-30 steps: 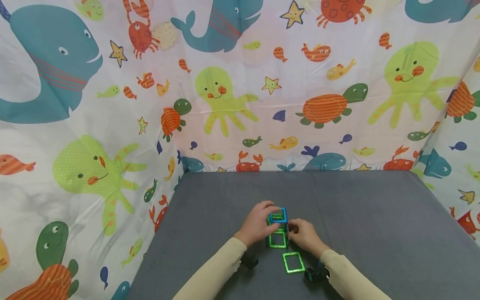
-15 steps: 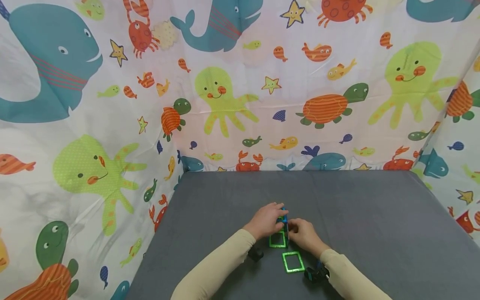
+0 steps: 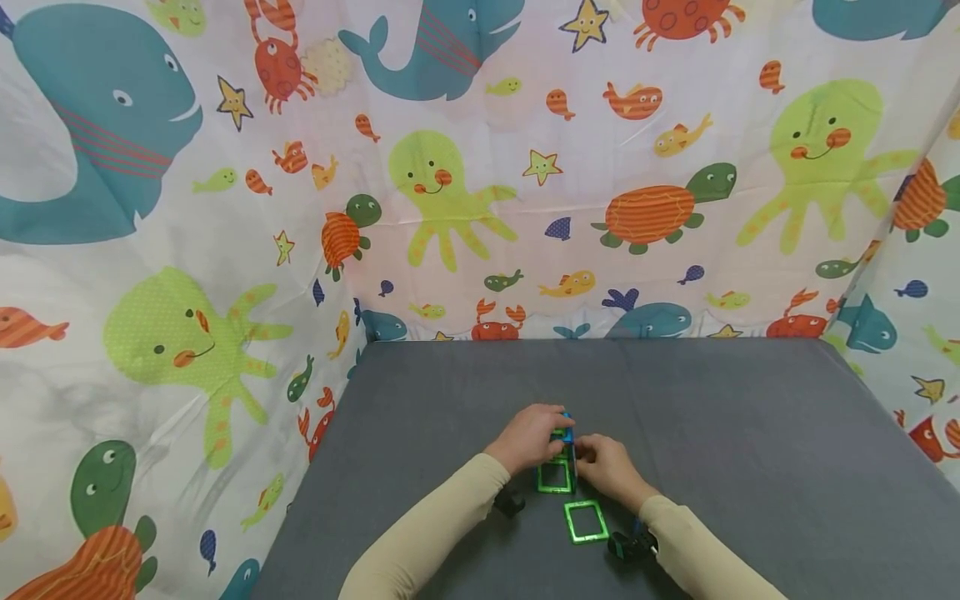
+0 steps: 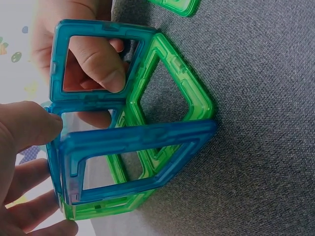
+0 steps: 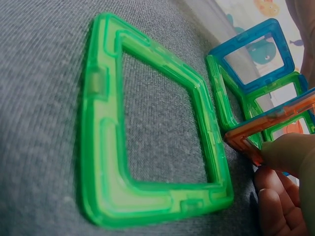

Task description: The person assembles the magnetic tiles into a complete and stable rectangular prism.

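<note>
Magnetic building tiles form a small upright structure between the hands, with green square tiles (image 3: 555, 490) at its base and blue square tiles (image 4: 140, 132) standing at its sides. My left hand (image 3: 528, 439) reaches over the top; its thumb (image 4: 34, 125) and fingers hold a blue top tile from both sides. At the right side, my right hand (image 3: 609, 468) pinches an upright orange tile (image 5: 270, 118) between thumb and fingers. In the left wrist view, the right thumb (image 4: 106, 66) shows through a blue tile's opening. The left hand hides part of the structure's top in the head view.
A loose green square tile (image 3: 587, 537) lies flat on the grey table (image 3: 712, 433), just in front of the structure and near the right wrist camera (image 3: 630, 546). A sea-animal curtain (image 3: 480, 217) hangs behind and at both sides.
My left hand has moved right across the structure's top, covering much of the blue top tile. My right hand has stayed at the right side.
</note>
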A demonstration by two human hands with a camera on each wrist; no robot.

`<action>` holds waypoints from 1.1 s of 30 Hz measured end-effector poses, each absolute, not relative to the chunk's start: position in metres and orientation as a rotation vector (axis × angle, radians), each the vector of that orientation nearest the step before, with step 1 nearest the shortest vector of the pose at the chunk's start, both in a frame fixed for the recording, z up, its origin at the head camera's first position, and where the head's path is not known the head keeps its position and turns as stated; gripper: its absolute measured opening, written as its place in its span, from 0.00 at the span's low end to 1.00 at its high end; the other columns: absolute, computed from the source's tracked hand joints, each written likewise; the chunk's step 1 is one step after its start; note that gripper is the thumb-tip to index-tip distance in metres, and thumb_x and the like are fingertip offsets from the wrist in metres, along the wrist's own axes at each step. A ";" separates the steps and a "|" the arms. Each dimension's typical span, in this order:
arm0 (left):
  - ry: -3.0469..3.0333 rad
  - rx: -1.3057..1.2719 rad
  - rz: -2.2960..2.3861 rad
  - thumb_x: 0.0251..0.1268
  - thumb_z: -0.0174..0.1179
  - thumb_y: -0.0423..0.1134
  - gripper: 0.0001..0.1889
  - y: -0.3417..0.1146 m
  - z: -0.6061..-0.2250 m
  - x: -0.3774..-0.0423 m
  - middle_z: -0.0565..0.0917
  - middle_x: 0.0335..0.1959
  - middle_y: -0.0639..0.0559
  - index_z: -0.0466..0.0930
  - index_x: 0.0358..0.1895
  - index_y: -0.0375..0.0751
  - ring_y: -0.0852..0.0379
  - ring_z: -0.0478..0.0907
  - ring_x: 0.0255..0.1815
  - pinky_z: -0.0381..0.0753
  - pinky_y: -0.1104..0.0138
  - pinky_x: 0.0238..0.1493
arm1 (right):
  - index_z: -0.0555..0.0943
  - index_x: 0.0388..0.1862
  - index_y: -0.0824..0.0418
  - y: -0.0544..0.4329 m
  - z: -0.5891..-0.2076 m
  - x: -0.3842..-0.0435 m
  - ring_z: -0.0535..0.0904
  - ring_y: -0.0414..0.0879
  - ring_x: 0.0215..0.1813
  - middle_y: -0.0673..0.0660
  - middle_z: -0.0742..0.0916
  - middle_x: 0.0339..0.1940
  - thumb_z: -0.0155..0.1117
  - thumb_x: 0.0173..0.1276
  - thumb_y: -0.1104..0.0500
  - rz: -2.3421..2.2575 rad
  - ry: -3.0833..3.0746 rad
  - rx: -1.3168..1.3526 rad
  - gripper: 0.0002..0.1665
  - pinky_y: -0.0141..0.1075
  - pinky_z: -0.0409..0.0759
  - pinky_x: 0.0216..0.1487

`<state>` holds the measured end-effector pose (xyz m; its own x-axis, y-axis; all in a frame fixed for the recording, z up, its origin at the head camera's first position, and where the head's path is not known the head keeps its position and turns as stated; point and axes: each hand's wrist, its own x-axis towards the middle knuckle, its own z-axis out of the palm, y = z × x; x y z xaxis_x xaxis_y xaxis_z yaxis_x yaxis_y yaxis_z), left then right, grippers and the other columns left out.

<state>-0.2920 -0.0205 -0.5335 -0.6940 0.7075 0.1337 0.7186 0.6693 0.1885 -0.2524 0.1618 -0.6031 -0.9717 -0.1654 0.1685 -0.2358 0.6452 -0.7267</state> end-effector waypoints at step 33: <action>-2.779 -0.253 -1.675 0.70 0.63 0.42 0.17 -0.060 -0.573 -0.273 0.86 0.34 0.51 0.82 0.59 0.42 0.61 0.80 0.26 0.80 0.67 0.29 | 0.89 0.43 0.58 0.160 -0.603 -0.252 0.80 0.39 0.33 0.51 0.85 0.35 0.72 0.63 0.64 1.222 -2.822 0.265 0.10 0.34 0.79 0.35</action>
